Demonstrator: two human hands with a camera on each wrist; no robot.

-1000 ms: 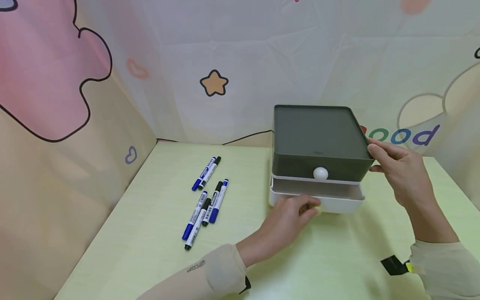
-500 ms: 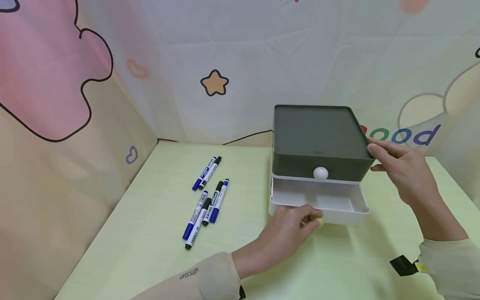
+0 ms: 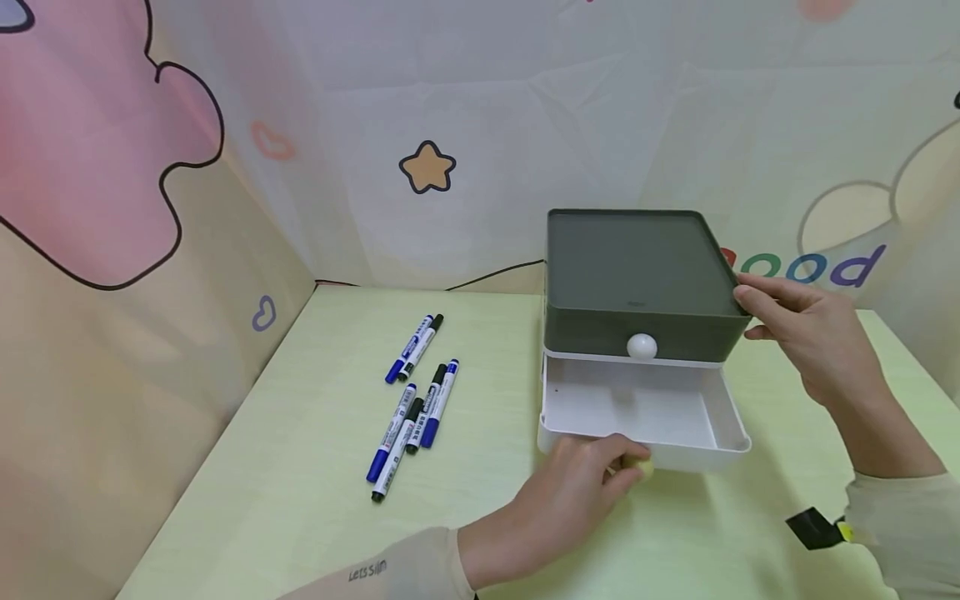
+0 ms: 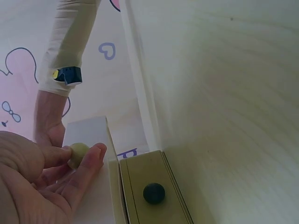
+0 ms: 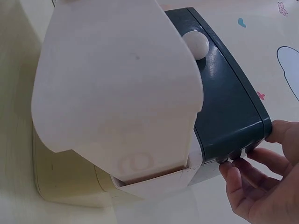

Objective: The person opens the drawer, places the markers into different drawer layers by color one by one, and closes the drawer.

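Observation:
A small desktop drawer unit has a dark green top section (image 3: pixel 630 258) with a white knob (image 3: pixel 641 346). Below it, a white drawer (image 3: pixel 697 459) stands pulled out, its white floor showing. My left hand (image 3: pixel 558 504) pinches the pale yellow knob (image 4: pixel 78 156) on that drawer's front between thumb and fingers. My right hand (image 3: pixel 821 342) grips the unit's upper right front edge, thumb near the top rim and fingers against the side (image 5: pixel 261 175). Under the white drawer sits a yellowish drawer (image 4: pixel 140 170) with a dark green knob (image 4: pixel 154 193), shown in the left wrist view.
Several blue-capped and black-capped white markers lie on the pale table (image 3: pixel 300 467) left of the unit, one pair (image 3: pixel 414 347) farther back and a group (image 3: pixel 412 429) nearer. A printed cloth backdrop (image 3: pixel 480 217) rises behind and along the left.
My left hand has drawn the white drawer toward me, so more of its inside shows. The right hand keeps its hold on the unit's edge. The markers stay put.

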